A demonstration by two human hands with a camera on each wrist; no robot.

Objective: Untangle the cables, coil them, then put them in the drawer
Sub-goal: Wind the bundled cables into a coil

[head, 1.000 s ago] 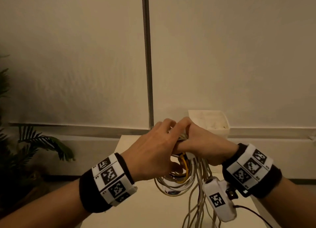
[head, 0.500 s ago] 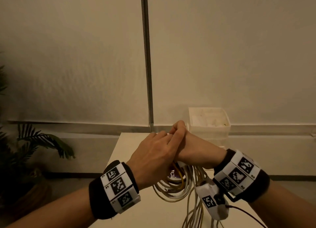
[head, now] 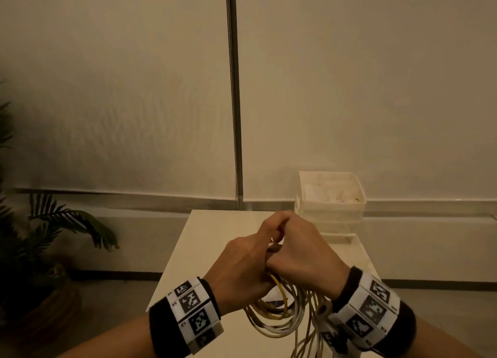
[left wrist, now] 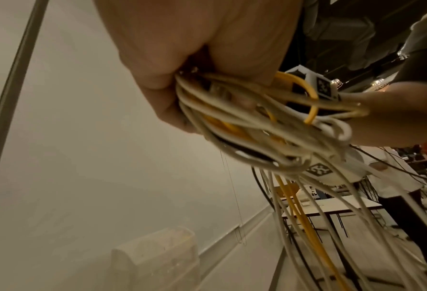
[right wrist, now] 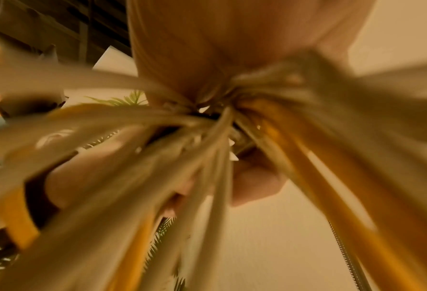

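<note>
A tangle of white and yellow cables [head: 279, 317] hangs in loops below both hands, above the cream table [head: 204, 250]. My left hand [head: 242, 266] and right hand [head: 304, 247] are pressed together over the bundle's top, fingers curled round it. In the left wrist view the cables [left wrist: 252, 122] bunch in the left hand's [left wrist: 172, 78] grip, with long strands trailing down. The right wrist view is blurred: the cables [right wrist: 207, 128] fan out from the right hand's [right wrist: 232, 49] closed fist. The white drawer unit [head: 330, 204] stands at the table's far right.
A metal pole [head: 234, 94] rises behind the table against a plain wall. A potted palm [head: 40, 236] stands on the floor at the left. The drawer unit [left wrist: 157, 258] shows low in the left wrist view, with other tables [left wrist: 331, 206] beyond.
Both hands have dropped lower and drawn nearer to me with the bundle. The grip on the cables is kept.
</note>
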